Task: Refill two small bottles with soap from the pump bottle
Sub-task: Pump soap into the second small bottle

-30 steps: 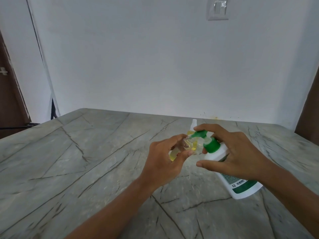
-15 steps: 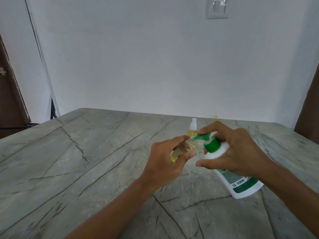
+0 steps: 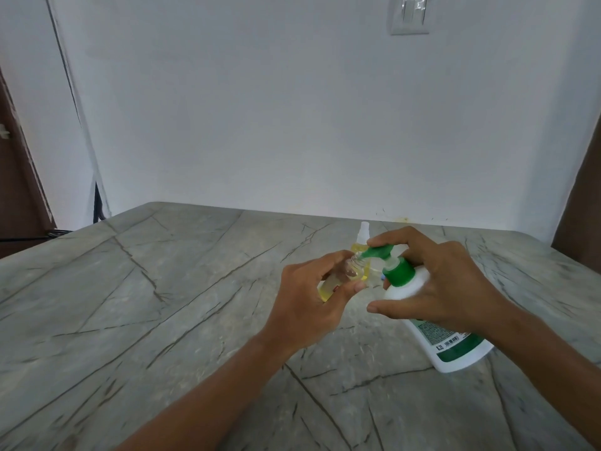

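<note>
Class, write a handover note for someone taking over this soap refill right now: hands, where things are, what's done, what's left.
Left hand grips a small clear bottle, tilted, with some yellow soap in it.
Right hand holds the white pump bottle tilted, forefinger on its green pump head, spout at the small bottle's mouth.
A second small bottle, capped and yellow with soap, stands on the table behind them.
Done: that one looks filled.
Left: finish this fill.

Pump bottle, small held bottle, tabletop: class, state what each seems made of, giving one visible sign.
Pump bottle: probably opaque white plastic, smooth, slightly glossy; green pump head likewise plastic. Small held bottle: clear plastic or glass, unsure; yellow liquid shows through. Tabletop: grey stone or stone-look laminate, dark veins, dull sheen.
</note>
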